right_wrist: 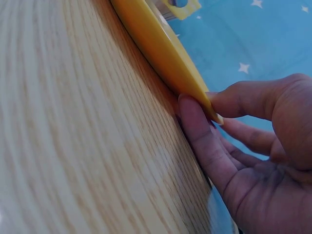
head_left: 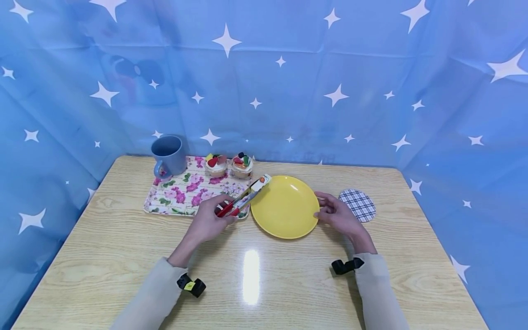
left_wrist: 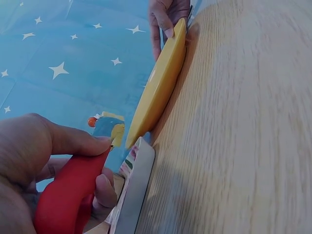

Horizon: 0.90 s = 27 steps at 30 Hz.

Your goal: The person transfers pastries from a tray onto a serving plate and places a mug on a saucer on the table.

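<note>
My left hand (head_left: 209, 219) grips red-handled tongs (head_left: 235, 206) by the handles, the tips pointing up and right. At the tips is a small white piece with an orange ball (head_left: 261, 182), over the left rim of a yellow plate (head_left: 284, 208); its kind is unclear. The left wrist view shows the red handle (left_wrist: 73, 192) between thumb and fingers. My right hand (head_left: 336, 213) pinches the plate's right rim, thumb on one face and fingers on the other, as the right wrist view shows at the plate's edge (right_wrist: 170, 61).
A floral tray (head_left: 177, 195) lies left of the plate, close to its rim. It bears a blue mug (head_left: 175, 158) and two cupcakes (head_left: 216, 167) with fruit toppings. A checked round coaster (head_left: 359, 205) lies on the wooden table (head_left: 297, 284) at right. Behind hangs a blue starry cloth (head_left: 280, 101).
</note>
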{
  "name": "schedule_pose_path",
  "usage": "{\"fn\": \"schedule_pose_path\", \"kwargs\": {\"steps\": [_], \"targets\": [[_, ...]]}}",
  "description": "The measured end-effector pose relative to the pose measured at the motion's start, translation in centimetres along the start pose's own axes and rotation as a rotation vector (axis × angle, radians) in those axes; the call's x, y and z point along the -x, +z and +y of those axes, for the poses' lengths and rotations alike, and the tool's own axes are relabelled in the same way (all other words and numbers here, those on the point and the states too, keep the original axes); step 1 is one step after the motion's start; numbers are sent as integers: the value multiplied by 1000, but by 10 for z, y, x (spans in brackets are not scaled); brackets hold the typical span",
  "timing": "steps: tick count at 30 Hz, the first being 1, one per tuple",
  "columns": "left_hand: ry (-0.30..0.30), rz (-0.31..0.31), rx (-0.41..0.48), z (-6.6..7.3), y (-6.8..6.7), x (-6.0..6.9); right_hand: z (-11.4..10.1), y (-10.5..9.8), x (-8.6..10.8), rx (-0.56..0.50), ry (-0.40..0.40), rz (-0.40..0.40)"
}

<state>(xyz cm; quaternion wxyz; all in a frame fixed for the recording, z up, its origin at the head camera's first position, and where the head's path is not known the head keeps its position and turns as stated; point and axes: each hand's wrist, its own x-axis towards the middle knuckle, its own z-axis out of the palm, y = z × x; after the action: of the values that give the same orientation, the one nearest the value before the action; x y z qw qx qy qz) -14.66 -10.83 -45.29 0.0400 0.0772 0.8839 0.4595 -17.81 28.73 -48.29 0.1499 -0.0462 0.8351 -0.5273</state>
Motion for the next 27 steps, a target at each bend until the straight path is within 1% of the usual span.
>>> {"fn": "schedule_pose_path", "kwargs": {"steps": [7,15,21,23,27], "targets": [[-9,-29,11,4,6,-4,0,0,0,-8,-3,-4],[-3,-37,-1,10,13,-8,-1,0,0,-4,1,-4],[-1,-44,37,13,19,-14,-2,1,1,-15,4,-5],[-7,-48,44,15,20,-16,-2,1,1,-16,4,-5],[-29,-52,27,19,22,-19,-2,0,1,-17,2,-6]]}}
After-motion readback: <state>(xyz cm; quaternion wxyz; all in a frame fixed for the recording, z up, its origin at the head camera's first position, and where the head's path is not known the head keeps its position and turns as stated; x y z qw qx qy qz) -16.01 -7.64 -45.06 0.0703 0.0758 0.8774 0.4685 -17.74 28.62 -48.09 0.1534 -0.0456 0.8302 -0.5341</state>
